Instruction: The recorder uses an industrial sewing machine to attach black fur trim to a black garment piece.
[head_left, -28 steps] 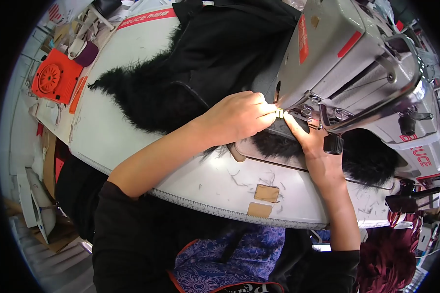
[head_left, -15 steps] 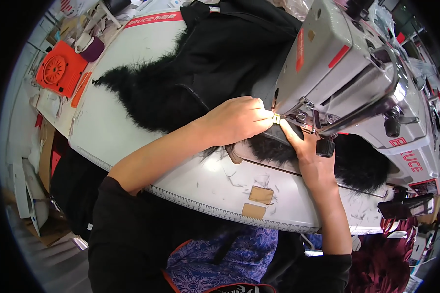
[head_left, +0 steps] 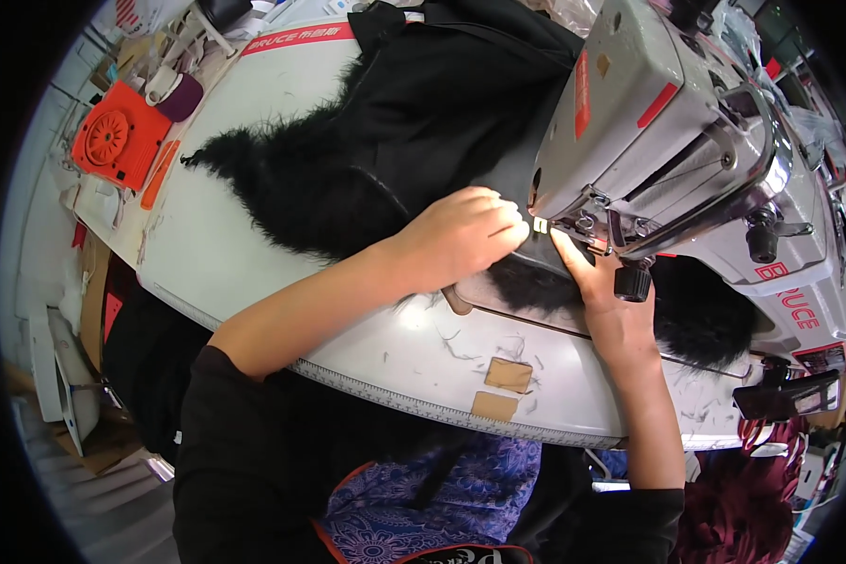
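Observation:
My left hand (head_left: 456,240) is closed just left of the sewing machine's needle area, fingertips down at a black garment (head_left: 432,103) with fluffy trim (head_left: 273,193). What they pinch is hidden. Beside these fingertips, a small pale yellow piece (head_left: 540,226) shows under bright light at the presser foot. My right hand (head_left: 592,277) lies on the black material right of that spot, one finger stretched toward the foot and the others partly hidden behind the grey machine head (head_left: 611,103). More fluffy trim (head_left: 700,320) lies to its right.
An orange device (head_left: 119,132) and purple roll (head_left: 183,101) sit at the table's left. The white table (head_left: 423,367) has a ruler along its front edge and two tan patches (head_left: 508,374). A dark attachment (head_left: 785,395) is at the right, above maroon fabric (head_left: 733,508).
The whole view has shifted slightly. Both hands stay almost in place at the needle area, with only small movements of the left fingers.

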Demonstrator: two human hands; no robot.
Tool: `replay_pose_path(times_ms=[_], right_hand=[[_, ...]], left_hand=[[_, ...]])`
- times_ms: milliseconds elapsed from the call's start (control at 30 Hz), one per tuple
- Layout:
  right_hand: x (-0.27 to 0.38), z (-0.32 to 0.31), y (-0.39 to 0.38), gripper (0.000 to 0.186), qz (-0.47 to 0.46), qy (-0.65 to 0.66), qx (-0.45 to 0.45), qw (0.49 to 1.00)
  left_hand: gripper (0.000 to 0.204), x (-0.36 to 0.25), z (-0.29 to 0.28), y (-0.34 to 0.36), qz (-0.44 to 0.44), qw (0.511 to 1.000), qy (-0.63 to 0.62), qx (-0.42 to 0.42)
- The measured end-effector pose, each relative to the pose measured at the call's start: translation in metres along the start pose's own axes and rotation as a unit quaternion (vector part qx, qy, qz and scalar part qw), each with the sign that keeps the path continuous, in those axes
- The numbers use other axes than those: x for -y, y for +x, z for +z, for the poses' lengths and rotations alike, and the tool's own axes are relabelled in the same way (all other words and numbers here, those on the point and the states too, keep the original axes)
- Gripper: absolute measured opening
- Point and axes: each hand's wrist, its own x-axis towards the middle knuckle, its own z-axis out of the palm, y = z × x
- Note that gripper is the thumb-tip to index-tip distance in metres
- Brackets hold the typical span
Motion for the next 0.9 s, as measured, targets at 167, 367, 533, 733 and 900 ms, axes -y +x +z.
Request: replay_pose_path(times_ms=[167,367,533,733,900], right_hand=[[0.003,-0.024,-0.017,0.056,-0.019,-0.058,0.026,0.998],[0.027,-0.049,-0.032,0.048,0.091,0.044,0.116,0.988],[-0.001,-0.046,0.005,0.021,0.182,0.192,0.127,0.956],[-0.012,-0.01,0.014,0.015,0.091,0.167,0.098,0.977],[-0.051,0.004,-0.003,0.02,0.115,0.178,0.092,0.973]], left_hand=[[0.032,-0.008,0.003,0.005,0.052,0.998,-0.045,-0.003],[0.029,0.004,0.003,0.002,0.103,0.99,-0.1,0.017],[0.027,0.004,0.004,0.003,0.118,0.987,-0.107,0.032],[0.029,-0.01,0.004,0.002,0.112,0.99,-0.079,0.03],[0.031,-0.044,0.016,0.005,0.087,0.993,0.072,-0.019]])
